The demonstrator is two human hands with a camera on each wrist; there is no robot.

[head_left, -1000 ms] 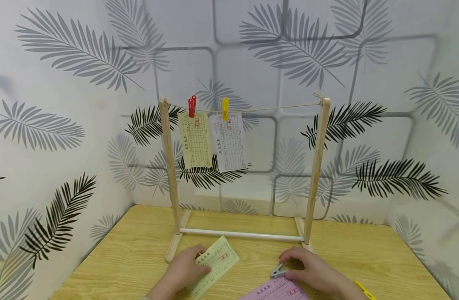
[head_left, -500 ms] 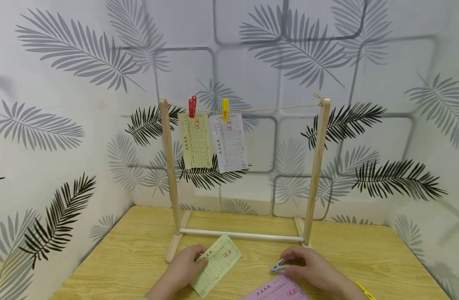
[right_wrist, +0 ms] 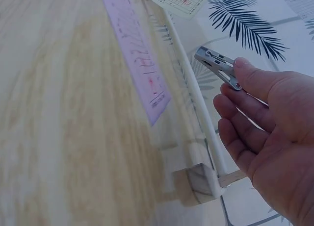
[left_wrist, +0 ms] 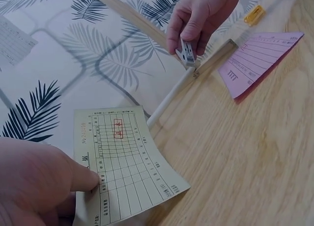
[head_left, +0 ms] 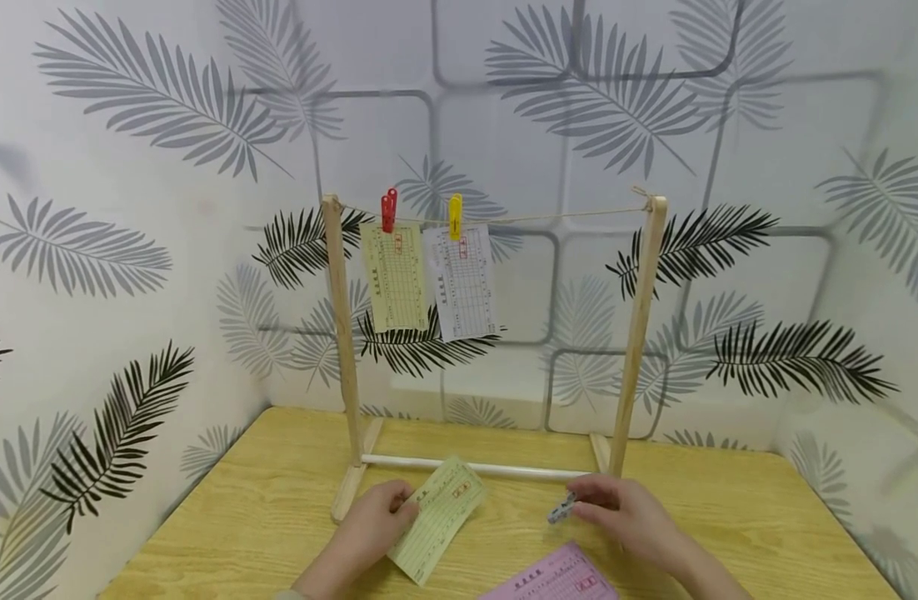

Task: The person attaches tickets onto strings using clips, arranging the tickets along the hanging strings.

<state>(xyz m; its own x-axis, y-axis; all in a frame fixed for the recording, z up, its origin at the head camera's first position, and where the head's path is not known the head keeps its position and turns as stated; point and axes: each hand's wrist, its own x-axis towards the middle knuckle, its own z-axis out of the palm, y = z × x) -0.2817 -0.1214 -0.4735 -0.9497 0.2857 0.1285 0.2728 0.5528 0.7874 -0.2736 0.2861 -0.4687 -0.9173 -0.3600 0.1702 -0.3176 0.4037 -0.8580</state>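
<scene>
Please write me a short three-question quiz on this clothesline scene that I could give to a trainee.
1. True or false: the right hand pinches a grey clip.
2. How many slips hang from the string of the wooden rack?
A. one
B. two
C. four
3. Fill in: the left hand holds a pale green slip, and a ____ slip lies on the table by the right hand.

Key:
1. True; the fingers grip its end.
2. B: a yellowish slip under a red clip and a white slip under a yellow clip.
3. pink
</scene>
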